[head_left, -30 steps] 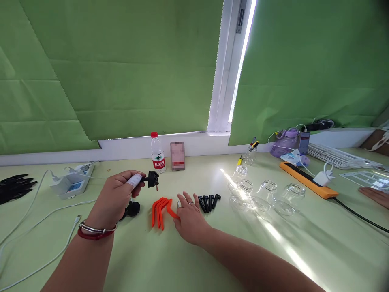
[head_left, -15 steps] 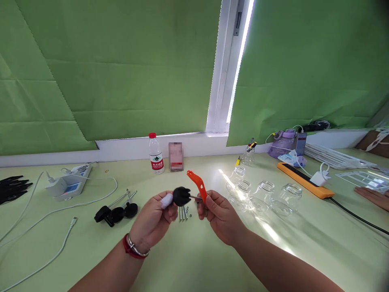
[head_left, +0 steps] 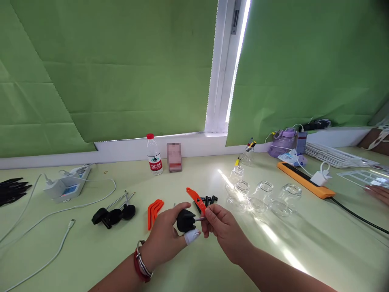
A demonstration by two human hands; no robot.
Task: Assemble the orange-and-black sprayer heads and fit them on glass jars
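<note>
My left hand (head_left: 162, 235), with a white wrap on its thumb, grips a black pronged knob (head_left: 185, 221) between thumb and fingers. A thin metal rod (head_left: 199, 219) sticks out of the knob's pronged end toward my right hand (head_left: 223, 229). That hand pinches an orange curved plastic piece (head_left: 193, 195) close to the rod's end; whether it holds the rod too, I cannot tell. Left of my hands lie several orange curved pieces (head_left: 154, 209). Behind them are small black parts (head_left: 210, 200), partly hidden. Further left rest several black knobs with metal rods (head_left: 114, 216).
Upturned glass jars (head_left: 264, 196) stand on the right, before an orange power strip (head_left: 304, 180). At the back are a water bottle (head_left: 154, 156) and a pink box (head_left: 174, 157). White cables (head_left: 63, 209) cross the left side. Another person's hand (head_left: 378, 192) shows far right.
My left hand has turned, bringing its wrapped thumb from the knob's far left to below it. Both hands shifted slightly right and down. Orange and black parts on the table came into sight.
</note>
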